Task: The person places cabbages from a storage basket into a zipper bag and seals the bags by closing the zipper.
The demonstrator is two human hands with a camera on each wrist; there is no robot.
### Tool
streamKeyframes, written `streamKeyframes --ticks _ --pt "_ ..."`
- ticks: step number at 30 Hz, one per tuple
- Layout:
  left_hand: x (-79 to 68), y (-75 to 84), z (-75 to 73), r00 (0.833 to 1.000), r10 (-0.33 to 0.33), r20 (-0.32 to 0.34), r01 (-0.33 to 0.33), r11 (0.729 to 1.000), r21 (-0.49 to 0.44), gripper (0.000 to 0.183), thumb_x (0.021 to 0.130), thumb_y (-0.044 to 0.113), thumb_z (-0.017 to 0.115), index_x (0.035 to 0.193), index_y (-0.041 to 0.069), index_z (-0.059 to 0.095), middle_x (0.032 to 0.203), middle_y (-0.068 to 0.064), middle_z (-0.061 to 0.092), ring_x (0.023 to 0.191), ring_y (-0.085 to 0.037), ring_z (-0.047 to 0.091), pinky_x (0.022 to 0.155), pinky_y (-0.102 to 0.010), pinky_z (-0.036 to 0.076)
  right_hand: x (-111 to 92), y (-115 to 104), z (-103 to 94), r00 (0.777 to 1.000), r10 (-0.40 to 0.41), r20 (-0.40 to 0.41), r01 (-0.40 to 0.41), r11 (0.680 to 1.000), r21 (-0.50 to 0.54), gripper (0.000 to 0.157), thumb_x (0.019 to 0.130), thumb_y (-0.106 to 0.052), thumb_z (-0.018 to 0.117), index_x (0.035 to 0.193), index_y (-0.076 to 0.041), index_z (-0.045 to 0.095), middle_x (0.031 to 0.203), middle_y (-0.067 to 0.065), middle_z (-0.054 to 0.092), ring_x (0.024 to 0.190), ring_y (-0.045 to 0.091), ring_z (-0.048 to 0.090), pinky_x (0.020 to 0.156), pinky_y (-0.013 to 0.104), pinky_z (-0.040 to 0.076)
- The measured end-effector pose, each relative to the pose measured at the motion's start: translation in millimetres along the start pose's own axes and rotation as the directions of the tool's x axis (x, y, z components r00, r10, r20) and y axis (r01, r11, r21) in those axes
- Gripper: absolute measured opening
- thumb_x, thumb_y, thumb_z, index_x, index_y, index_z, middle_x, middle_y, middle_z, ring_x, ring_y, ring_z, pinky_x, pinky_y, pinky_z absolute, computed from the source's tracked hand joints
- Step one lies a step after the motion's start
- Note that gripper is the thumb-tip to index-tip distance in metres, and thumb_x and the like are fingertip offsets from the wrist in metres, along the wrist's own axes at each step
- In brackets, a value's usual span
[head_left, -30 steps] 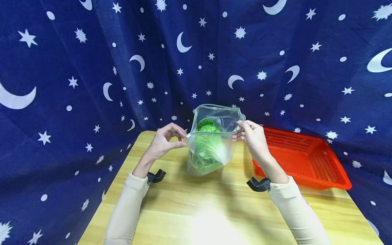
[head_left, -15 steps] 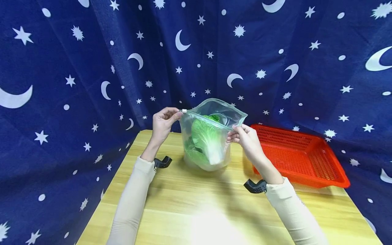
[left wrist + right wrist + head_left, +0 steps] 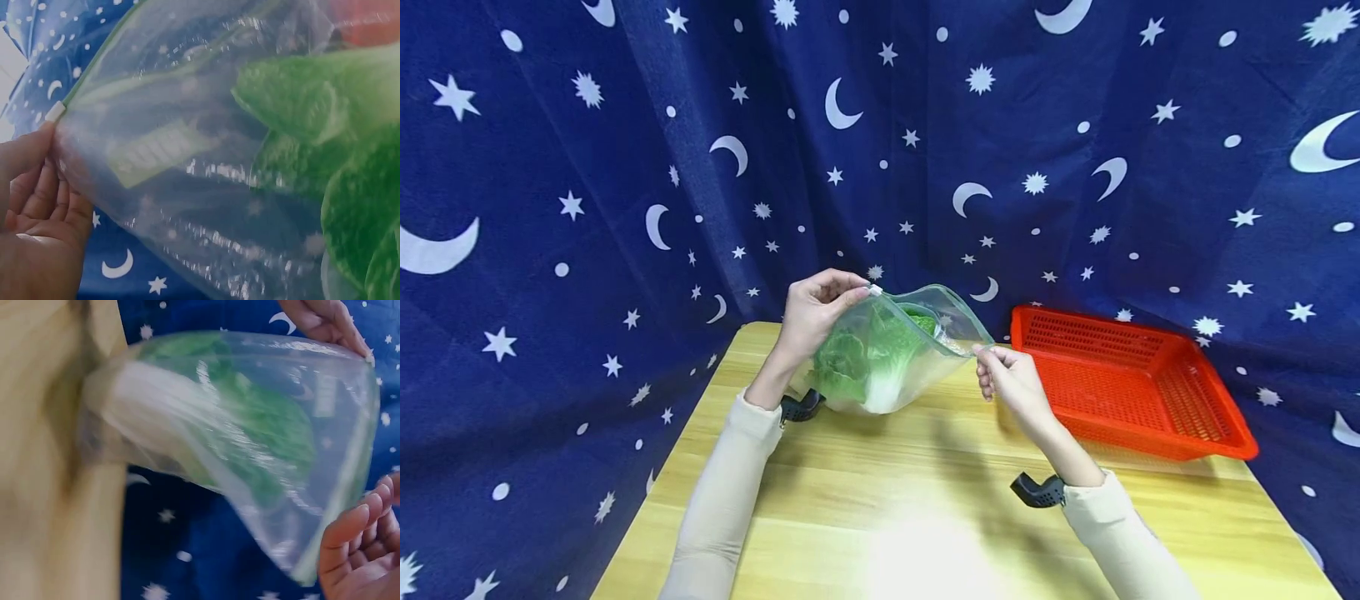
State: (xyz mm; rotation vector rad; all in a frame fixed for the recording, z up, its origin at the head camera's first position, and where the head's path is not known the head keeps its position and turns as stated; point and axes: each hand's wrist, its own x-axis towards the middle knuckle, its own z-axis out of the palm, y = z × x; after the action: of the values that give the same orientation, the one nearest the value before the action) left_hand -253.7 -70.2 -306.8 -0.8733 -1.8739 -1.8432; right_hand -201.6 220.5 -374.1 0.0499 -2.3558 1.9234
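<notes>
A clear zip bag (image 3: 928,379) with a pale green rim hangs tilted between my hands, its mouth partly open. Inside it lies a leafy green head of lettuce (image 3: 891,354), its white stem end low in the bag. My left hand (image 3: 814,318) pinches the bag's upper left corner by the white slider (image 3: 56,111). With thumb and fingertips my right hand (image 3: 1009,379) holds the rim at the right end. A pale label (image 3: 156,153) shows through the plastic in the left wrist view. Whether the bag's bottom touches the table cannot be told.
Right of the bag, a red plastic basket (image 3: 1026,321) stands at the back of the wooden table (image 3: 850,492). Behind the table hangs a blue curtain (image 3: 917,183) with white moons and stars. A black wrist mount (image 3: 1037,490) sits on each forearm.
My left hand has taken hold of the slider corner, gone up, then shifted right and down slightly. My right hand has lowered. The bag's bottom has swung left, and its mouth is narrower.
</notes>
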Motion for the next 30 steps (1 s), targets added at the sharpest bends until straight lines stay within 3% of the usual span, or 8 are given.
streamKeyframes --ticks 4,7,10,13,18,22,25,30 --pt "-6.7 -0.5 6.3 1.000 -0.003 -0.009 0.003 1.000 -0.017 0.010 0.083 -0.003 0.070 0.092 -0.006 0.069 0.080 -0.004 0.071 0.066 -0.024 0.060 0.058 -0.017 0.047 -11 -31 -1.8 0.959 -0.276 -0.065 0.262 0.950 -0.171 0.032 0.092 -0.022 0.065 0.074 0.004 0.061 0.059 0.009 0.056 0.051 0.012 0.051 0.048 0.020 0.044" --pt "-9.7 -3.9 15.0 1.000 0.007 0.026 -0.006 0.999 -0.037 0.009 0.083 0.000 0.072 0.091 -0.004 0.070 0.083 -0.010 0.071 0.069 -0.023 0.062 0.060 -0.018 0.049 -15 -59 5.5 0.862 -0.507 -0.019 0.481 0.829 -0.285 0.010 0.086 -0.007 0.071 0.086 0.002 0.069 0.075 0.012 0.066 0.066 0.010 0.061 0.061 0.014 0.048" --pt "-13.8 -3.3 26.3 0.998 0.023 0.064 -0.020 0.999 -0.042 0.010 0.082 0.005 0.074 0.090 -0.001 0.072 0.087 -0.013 0.070 0.075 -0.019 0.064 0.066 -0.022 0.052 -13 -78 16.3 0.753 -0.654 0.075 0.636 0.694 -0.339 0.017 0.079 0.001 0.075 0.095 0.000 0.072 0.091 0.013 0.071 0.084 0.014 0.066 0.078 0.012 0.048" --pt "-18.4 -0.9 36.9 0.995 0.045 0.085 -0.041 0.998 -0.042 0.011 0.081 0.008 0.076 0.089 0.001 0.074 0.089 -0.010 0.070 0.082 -0.017 0.065 0.071 -0.026 0.054 -9 -89 26.5 0.682 -0.714 0.160 0.719 0.614 -0.325 0.023 0.075 0.003 0.077 0.098 0.001 0.071 0.096 0.014 0.071 0.092 0.023 0.066 0.085 0.011 0.046" --pt "-25.5 -2.2 46.4 0.993 0.071 0.093 -0.068 0.997 -0.035 0.010 0.081 0.009 0.075 0.088 0.003 0.074 0.088 -0.007 0.071 0.084 -0.016 0.066 0.072 -0.029 0.056 10 -69 32.9 0.617 -0.752 0.232 0.785 0.571 -0.239 0.024 0.075 0.003 0.077 0.097 -0.006 0.073 0.093 0.006 0.073 0.090 0.018 0.068 0.083 0.022 0.053" --pt "-30.0 -2.7 47.3 0.992 0.085 0.089 -0.084 0.996 -0.012 0.009 0.082 0.012 0.075 0.088 0.005 0.074 0.087 -0.006 0.071 0.082 -0.014 0.065 0.070 -0.024 0.054 17 -60 33.8 0.542 -0.799 0.261 0.839 0.494 -0.230 0.023 0.078 0.000 0.076 0.097 -0.012 0.074 0.092 -0.002 0.072 0.088 0.011 0.067 0.082 0.021 0.052" --pt "-32.1 -1.9 44.5 0.994 0.081 0.075 -0.081 0.997 0.005 0.009 0.083 0.012 0.073 0.088 0.005 0.073 0.087 -0.007 0.071 0.077 -0.017 0.065 0.066 -0.021 0.051 18 -59 32.5 0.510 -0.807 0.297 0.856 0.441 -0.269 0.018 0.081 -0.004 0.074 0.096 -0.013 0.073 0.092 -0.005 0.071 0.088 0.008 0.065 0.083 0.019 0.051" --pt "-32.3 -0.8 25.5 0.999 0.022 -0.025 -0.023 1.000 -0.007 0.011 0.083 0.009 0.073 0.090 0.001 0.070 0.083 -0.008 0.070 0.069 -0.023 0.062 0.062 -0.020 0.049 21 -42 18.6 0.549 -0.766 0.335 0.831 0.454 -0.322 0.011 0.084 -0.008 0.073 0.094 -0.013 0.072 0.091 -0.007 0.069 0.088 0.008 0.063 0.082 0.021 0.051"
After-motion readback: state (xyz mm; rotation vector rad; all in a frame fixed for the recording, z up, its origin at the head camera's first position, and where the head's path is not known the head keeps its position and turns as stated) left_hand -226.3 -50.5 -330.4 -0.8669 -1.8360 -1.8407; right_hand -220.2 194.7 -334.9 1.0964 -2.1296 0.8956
